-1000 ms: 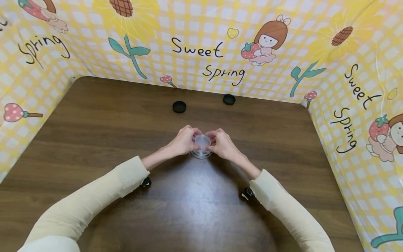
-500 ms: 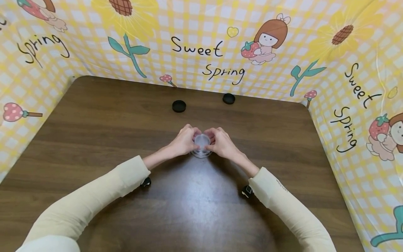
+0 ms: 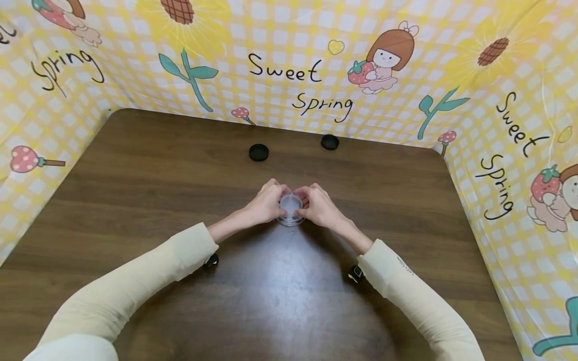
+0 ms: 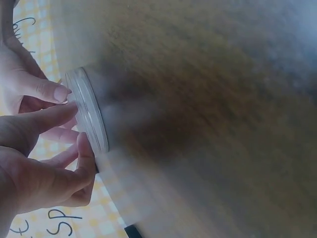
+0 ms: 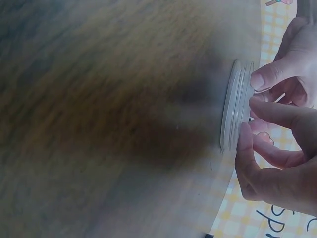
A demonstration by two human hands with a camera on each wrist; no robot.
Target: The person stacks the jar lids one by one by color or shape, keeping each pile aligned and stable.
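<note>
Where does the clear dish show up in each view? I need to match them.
Head: the dish is just below centre, between the left hand and the right hand.
Left wrist: the dish is left of centre, nearly edge-on.
Right wrist: the dish is right of centre, nearly edge-on.
Shared landmark: the checked cloth, across the top in head, at the left in left wrist, at the right in right wrist.

Brown table [image 3: 289,286]: black round cap [image 3: 259,152] at its eleven o'clock, second black cap [image 3: 330,142] at one; yellow-checked cloth [image 3: 280,30] beyond twelve o'clock edge.
</note>
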